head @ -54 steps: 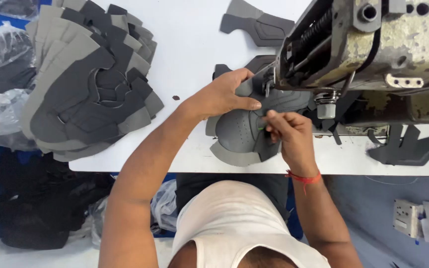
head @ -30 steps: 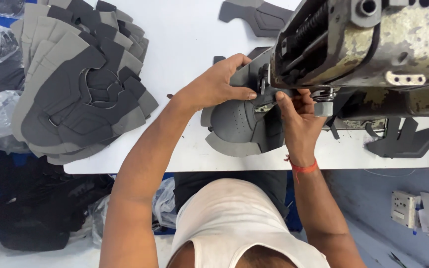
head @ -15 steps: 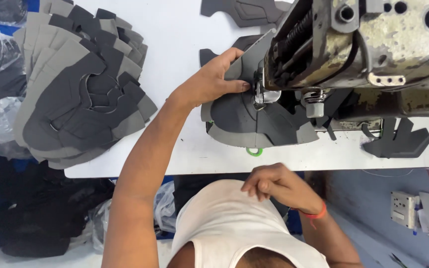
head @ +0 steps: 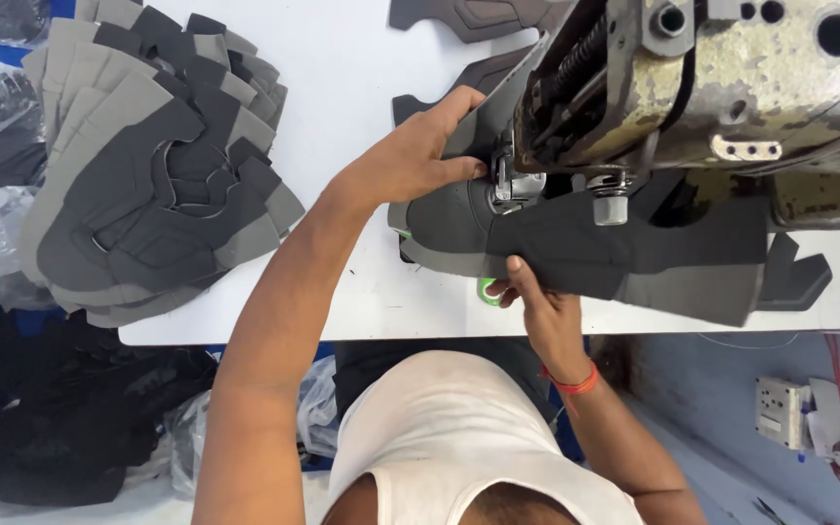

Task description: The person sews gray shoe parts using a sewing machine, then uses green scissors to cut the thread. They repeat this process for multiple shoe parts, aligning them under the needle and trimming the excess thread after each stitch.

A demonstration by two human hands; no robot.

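Pressing the grey fabric piece (head: pixel 585 258) flat, the left hand (head: pixel 410 160) is gripping it beside the sewing machine (head: pixel 731 87). The right hand (head: pixel 537 306) is pinching its near edge; keeping it taut seems wise.

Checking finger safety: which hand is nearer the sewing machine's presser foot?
Left. The left hand is fingertips right beside the presser foot; the right hand is lower, at the table edge.

My left hand (head: pixel 415 156) presses the grey shoe upper piece (head: pixel 576 248) against the sewing machine (head: pixel 712 87), fingertips right beside its presser foot (head: pixel 509 185). My right hand (head: pixel 537 306) pinches the piece's near edge at the white table's (head: pixel 342 87) rim. A stack of cut grey uppers (head: pixel 148 165) lies well apart on my left.
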